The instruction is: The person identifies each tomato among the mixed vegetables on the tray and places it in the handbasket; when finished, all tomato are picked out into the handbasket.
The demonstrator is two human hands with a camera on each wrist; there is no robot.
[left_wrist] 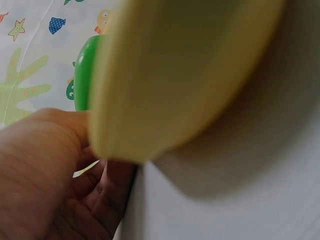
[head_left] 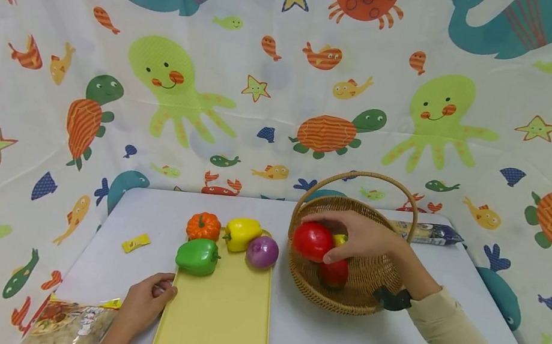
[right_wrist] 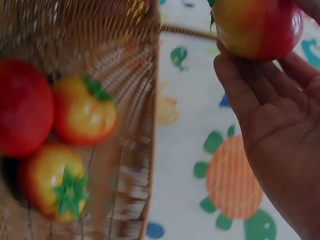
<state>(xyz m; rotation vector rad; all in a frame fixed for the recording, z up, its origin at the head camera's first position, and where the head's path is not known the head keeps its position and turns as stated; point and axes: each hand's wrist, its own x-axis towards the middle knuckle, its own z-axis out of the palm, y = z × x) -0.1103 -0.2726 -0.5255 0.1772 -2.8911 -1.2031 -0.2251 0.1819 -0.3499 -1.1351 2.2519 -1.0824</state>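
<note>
My right hand (head_left: 353, 233) holds a toy tomato (head_left: 313, 241), red with a yellow patch and green leaves, over the left side of the wicker basket (head_left: 373, 279). In the right wrist view, the fingers of that hand (right_wrist: 280, 100) curve round the tomato (right_wrist: 260, 30). Several more red-and-yellow tomatoes (right_wrist: 85, 112) lie inside the basket. My left hand (head_left: 147, 299) pinches the left edge of the yellow tray (head_left: 215, 320). A green bell pepper (head_left: 198, 256), an orange pumpkin (head_left: 203, 227), a yellow bell pepper (head_left: 242, 234) and a purple onion (head_left: 262, 252) sit at the tray's far end.
A small yellow packet (head_left: 135, 243) lies on the white table left of the tray. Nearer, a filled clear bag (head_left: 71, 326) rests beside my left forearm. Behind the basket lies a long dark-ended package (head_left: 430, 233). A curtain with sea animals (head_left: 279, 87) hangs at the back.
</note>
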